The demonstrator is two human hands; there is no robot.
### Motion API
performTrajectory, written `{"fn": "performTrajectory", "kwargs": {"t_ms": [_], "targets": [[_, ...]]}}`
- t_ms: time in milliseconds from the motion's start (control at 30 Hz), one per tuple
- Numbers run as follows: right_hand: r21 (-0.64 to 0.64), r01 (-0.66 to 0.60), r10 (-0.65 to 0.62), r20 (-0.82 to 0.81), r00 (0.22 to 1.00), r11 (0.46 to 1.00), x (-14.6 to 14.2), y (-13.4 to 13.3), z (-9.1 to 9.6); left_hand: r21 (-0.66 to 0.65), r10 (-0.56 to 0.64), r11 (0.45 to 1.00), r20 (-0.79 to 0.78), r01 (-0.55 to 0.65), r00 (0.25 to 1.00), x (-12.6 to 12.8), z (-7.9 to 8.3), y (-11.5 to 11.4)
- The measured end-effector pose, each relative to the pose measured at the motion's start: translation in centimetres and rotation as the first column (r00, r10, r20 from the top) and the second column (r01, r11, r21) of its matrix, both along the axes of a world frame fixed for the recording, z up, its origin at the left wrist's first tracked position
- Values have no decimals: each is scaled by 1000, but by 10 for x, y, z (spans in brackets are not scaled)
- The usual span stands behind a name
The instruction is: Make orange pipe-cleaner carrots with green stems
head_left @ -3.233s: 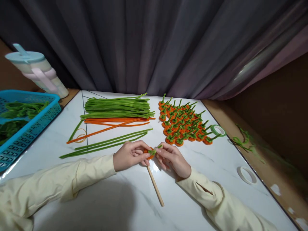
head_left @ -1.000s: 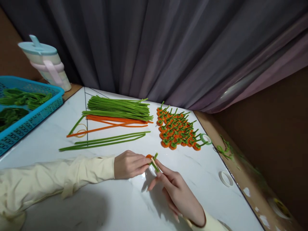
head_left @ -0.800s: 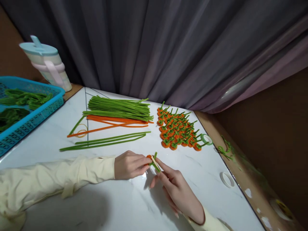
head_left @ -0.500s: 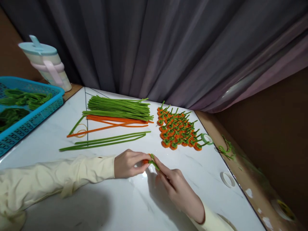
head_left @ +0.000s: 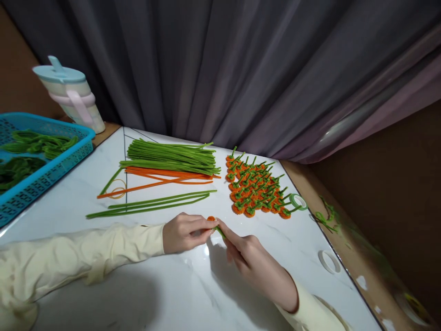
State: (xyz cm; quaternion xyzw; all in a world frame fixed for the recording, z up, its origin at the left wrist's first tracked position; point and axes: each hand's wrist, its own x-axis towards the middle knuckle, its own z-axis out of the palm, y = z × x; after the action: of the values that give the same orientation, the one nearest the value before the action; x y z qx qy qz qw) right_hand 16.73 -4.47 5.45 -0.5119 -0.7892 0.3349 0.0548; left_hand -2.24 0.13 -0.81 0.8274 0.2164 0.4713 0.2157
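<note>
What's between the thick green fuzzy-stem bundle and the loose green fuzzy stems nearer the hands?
Head view: long orange fuzzy stems, a slanting green fuzzy stem and thin yellowish loops.

The fingers of the left hand are covering most of the orange piece, while the right hand is hiding part of the green strip. The left edge of view is cutting off the blue basket; the bottom edge is cropping the right sleeve. At lower right, a yellow object is showing too blurred to identify.
</note>
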Motion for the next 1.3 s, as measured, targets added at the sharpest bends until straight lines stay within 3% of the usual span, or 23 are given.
{"fn": "performTrajectory", "kwargs": {"t_ms": [100, 167, 200, 233, 300, 367, 400, 467, 567, 667, 967, 1167, 1300], "targets": [[3, 12, -11, -24, 1000, 1000, -2, 2, 1, -40, -20, 999, 20, 21, 1000, 0, -3, 1], [16, 8, -8, -32, 999, 1000, -1, 4, 2, -219, -36, 975, 56, 47, 998, -1, -2, 1], [31, 2, 0, -37, 999, 1000, -1, 6, 3, -358, -51, 931, 87, 79, 995, -1, -1, 2], [54, -5, 7, -42, 999, 999, 0, 7, 4, -510, -65, 851, 135, 126, 989, -1, 1, 3], [115, -15, 20, -48, 999, 993, 2, 10, 6, -754, -98, 597, 271, 274, 958, -1, 7, 6], [169, -20, 29, -52, 998, 985, 4, 14, 9, -836, -99, 332, 429, 436, 898, 1, 12, 12], [183, -20, 31, -53, 998, 983, 4, 15, 9, -834, -84, 232, 497, 502, 864, 2, 14, 15], [189, -22, 33, -53, 998, 982, 4, 17, 10, -805, -49, 82, 586, 588, 809, 4, 14, 19], [196, -30, 38, -38, 999, 980, 3, 18, 9, -780, -22, -47, 625, 624, 780, 6, 10, 22], [203, -61, 64, -10, 998, 977, 2, 16, 9, -799, -18, -75, 599, 597, 800, 7, 8, 22], [117, -66, 64, 18, 998, 991, -2, 14, 8, -838, -84, -62, 546, 543, 833, 6, 9, 22], [122, -56, 61, -37, 997, 991, -4, 16, 9, -820, -40, -130, 566, 558, 823, 6, 12, 22], [84, -71, 76, -55, 996, 994, -3, 16, 11, -822, -94, -153, 565, 548, 820, 4, 15, 22]]}}
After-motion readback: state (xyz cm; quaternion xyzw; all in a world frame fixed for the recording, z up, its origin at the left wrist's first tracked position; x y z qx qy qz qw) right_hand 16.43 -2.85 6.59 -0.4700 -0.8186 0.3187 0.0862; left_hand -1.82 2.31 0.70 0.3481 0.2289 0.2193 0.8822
